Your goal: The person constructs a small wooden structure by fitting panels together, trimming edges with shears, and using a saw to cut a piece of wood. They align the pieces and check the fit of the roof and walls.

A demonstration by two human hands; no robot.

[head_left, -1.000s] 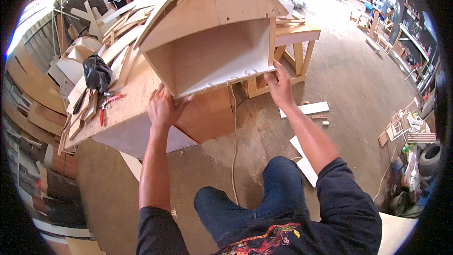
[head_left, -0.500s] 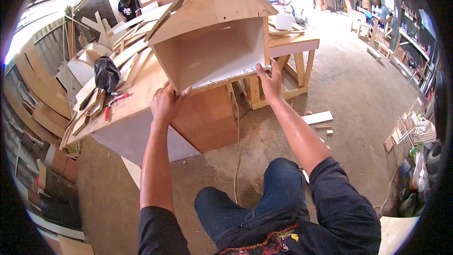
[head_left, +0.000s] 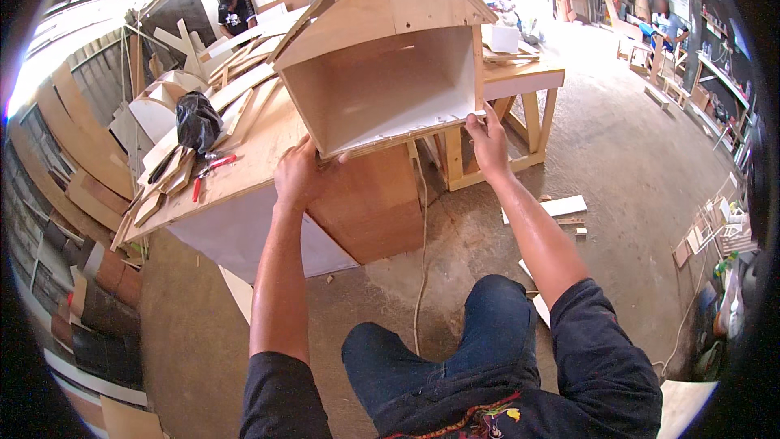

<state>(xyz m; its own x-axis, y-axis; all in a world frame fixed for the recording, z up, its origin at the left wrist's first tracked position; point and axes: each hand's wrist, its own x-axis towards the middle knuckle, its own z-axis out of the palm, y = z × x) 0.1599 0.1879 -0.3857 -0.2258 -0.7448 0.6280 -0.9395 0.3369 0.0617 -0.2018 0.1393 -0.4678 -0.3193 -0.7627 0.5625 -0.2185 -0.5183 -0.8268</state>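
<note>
A house-shaped plywood box (head_left: 382, 106) with a peaked roof and an open front rests at the edge of the workbench. White lining shows on its inner floor. My left hand (head_left: 297, 172) grips its lower left front corner, the thumb partly hidden under the edge. At the lower right front corner, my right hand (head_left: 489, 145) is closed round the edge, with its thumb at the front. Both forearms reach forward from below.
On the workbench (head_left: 260, 134) lie wood offcuts, a black plastic bag (head_left: 198, 122) and a red-handled tool (head_left: 213, 169). A wooden frame table (head_left: 520, 81) stands behind. A cord (head_left: 422, 260) and white scraps (head_left: 561, 205) lie on the floor. Two other people are farther back.
The whole view has shifted, so the scene sits slightly farther right. My left thumb has moved down from the box's front edge. Both hands remain at the lower corners.
</note>
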